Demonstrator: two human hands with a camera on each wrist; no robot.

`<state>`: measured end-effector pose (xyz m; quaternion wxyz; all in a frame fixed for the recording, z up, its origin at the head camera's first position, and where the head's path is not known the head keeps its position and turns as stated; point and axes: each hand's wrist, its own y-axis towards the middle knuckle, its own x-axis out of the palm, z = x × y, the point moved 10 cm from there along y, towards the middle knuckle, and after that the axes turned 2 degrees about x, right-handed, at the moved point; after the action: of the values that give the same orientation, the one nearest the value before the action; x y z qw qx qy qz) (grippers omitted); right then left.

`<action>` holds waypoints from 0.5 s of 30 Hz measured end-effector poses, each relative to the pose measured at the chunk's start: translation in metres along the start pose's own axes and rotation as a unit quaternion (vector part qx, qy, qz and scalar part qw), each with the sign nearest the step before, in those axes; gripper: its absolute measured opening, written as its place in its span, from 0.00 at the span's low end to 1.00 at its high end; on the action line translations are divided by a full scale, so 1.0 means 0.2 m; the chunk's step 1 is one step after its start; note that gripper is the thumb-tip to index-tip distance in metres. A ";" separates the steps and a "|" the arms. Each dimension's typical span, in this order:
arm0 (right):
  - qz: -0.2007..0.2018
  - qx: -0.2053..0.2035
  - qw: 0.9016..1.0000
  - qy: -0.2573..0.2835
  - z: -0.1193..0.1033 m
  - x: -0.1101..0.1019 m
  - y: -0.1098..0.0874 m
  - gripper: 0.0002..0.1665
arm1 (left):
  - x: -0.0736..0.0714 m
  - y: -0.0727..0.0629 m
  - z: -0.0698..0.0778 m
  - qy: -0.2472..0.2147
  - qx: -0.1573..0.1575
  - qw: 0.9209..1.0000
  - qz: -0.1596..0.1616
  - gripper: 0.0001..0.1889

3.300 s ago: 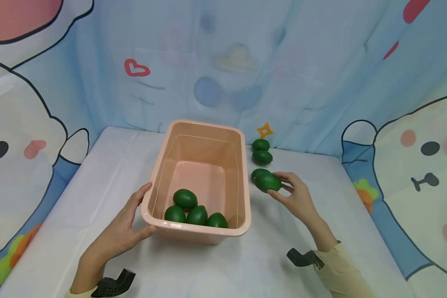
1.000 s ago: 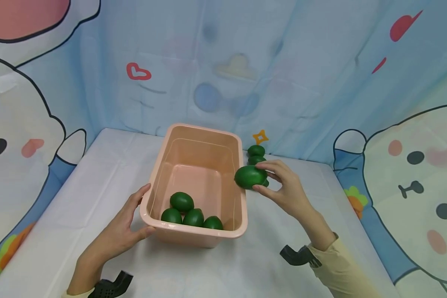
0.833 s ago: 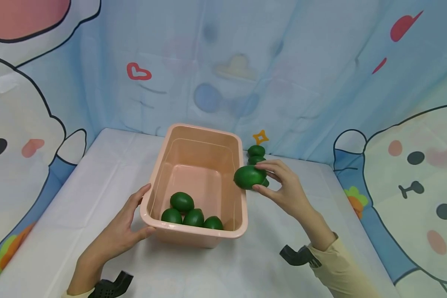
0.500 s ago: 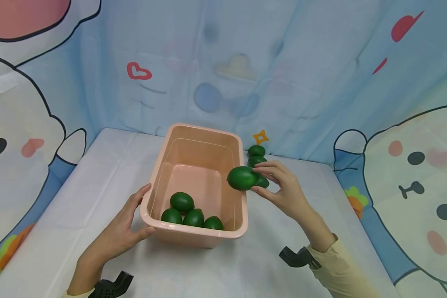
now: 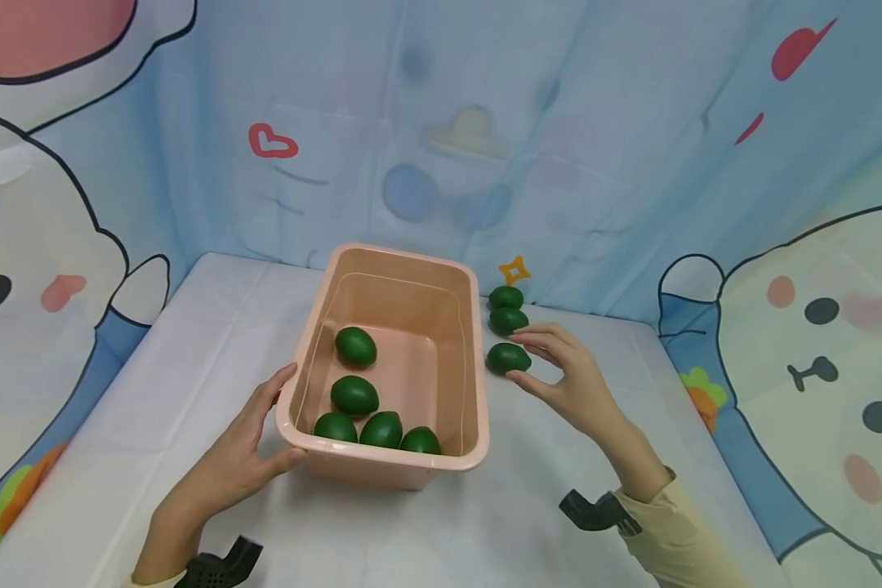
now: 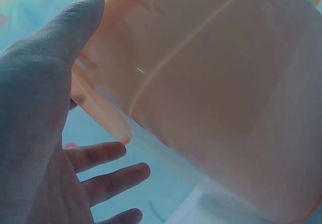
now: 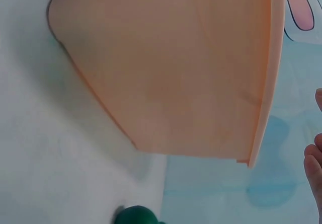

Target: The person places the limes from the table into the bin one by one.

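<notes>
My left hand [image 5: 235, 457] grips the near left corner of a peach plastic bin [image 5: 478, 392], thumb at the rim. The left wrist view shows its other fingers [image 6: 115, 181] spread beside the wall. Several glossy, dark green oval fruits, like avocados, lie inside the bin; one fruit [image 5: 356, 346] sits apart behind the others. My right hand [image 5: 576, 380] is off the bin's right side at about rim height, fingers parted and holding nothing. In the head view its fingertips overlap the nearest green fruit [image 5: 508, 359] on the table.
Behind that fruit, two more green fruits, one [image 5: 508, 320] and another [image 5: 505, 297], line up toward the back edge of the white-covered table [image 5: 514, 506]. A blue cartoon-printed curtain [image 5: 603, 163] hangs behind and along both sides.
My right hand carried a green fruit leftward over the bin's right rim and let it go; it now lies inside the bin. The left hand has kept its grip on the corner.
</notes>
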<state>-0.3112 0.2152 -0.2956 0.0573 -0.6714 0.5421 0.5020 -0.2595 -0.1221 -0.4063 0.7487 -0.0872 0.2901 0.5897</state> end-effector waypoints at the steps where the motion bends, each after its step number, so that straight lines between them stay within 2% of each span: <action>1: 0.001 0.005 1.000 -0.006 0.01 0.00 -0.01 0.30 | 0.00 0.00 0.00 0.000 -0.001 1.000 0.000 0.51; 7: 0.006 0.039 0.999 -0.025 0.12 -0.01 -0.05 0.32 | 0.00 0.00 0.00 0.000 0.002 1.000 0.001 0.51; 15: -0.002 0.080 0.997 -0.023 0.27 -0.02 -0.10 0.30 | 0.00 0.00 0.00 -0.005 0.001 1.000 0.000 0.52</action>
<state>-0.3294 0.2592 -0.3292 0.1241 -0.6538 0.5781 0.4721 -0.2593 -0.1225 -0.4069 0.7503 -0.0835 0.2871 0.5897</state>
